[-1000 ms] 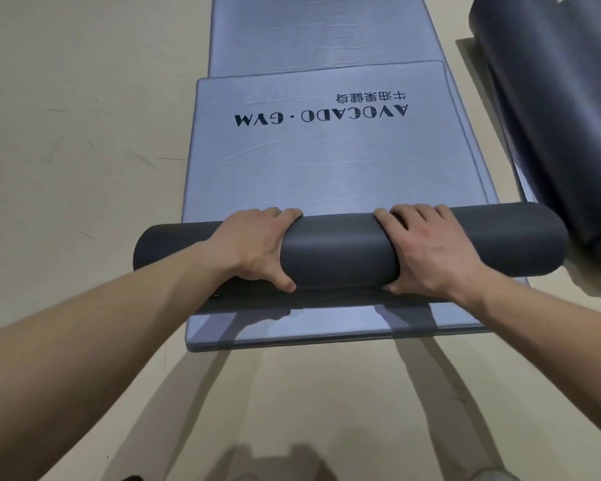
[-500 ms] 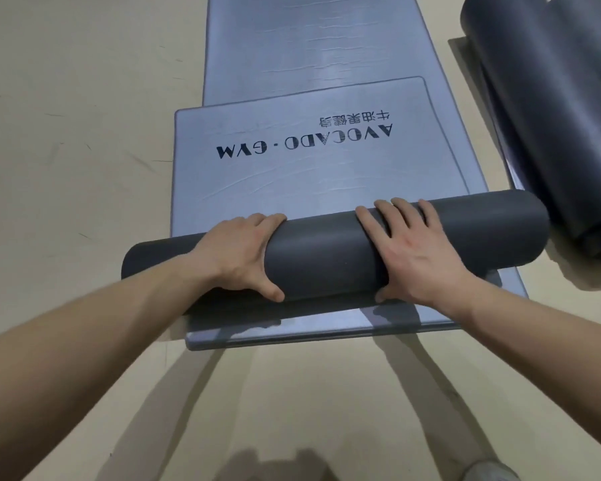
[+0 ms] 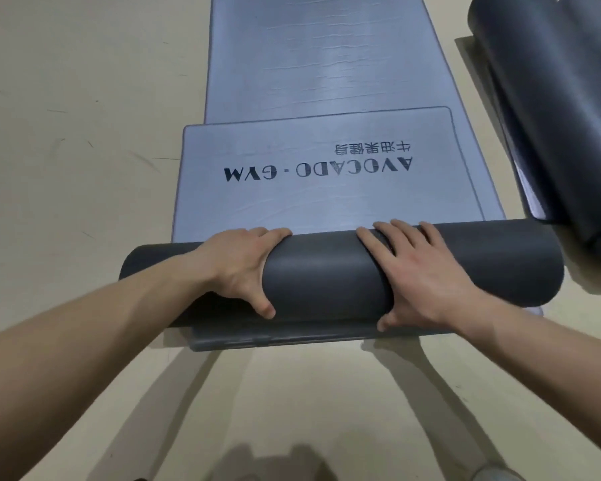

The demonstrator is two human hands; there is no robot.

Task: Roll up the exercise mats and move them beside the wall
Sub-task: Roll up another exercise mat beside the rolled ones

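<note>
The left hand (image 3: 243,269) and right hand (image 3: 420,276), set apart, each clasp the dark roll (image 3: 327,272) of a grey exercise mat (image 3: 313,203) lying on the floor (image 3: 84,133); uneven pushing could skew the roll, which overhangs the mat's left edge, telescoping its ends.

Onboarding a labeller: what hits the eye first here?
Two bare hands, left grip and right grip, hold a dark roll across the centre. Just beyond it lies the flat grey mat with upside-down AVOCADO GYM print, over a longer mat running to the top edge. Dark rolled mats sit upper right.
</note>
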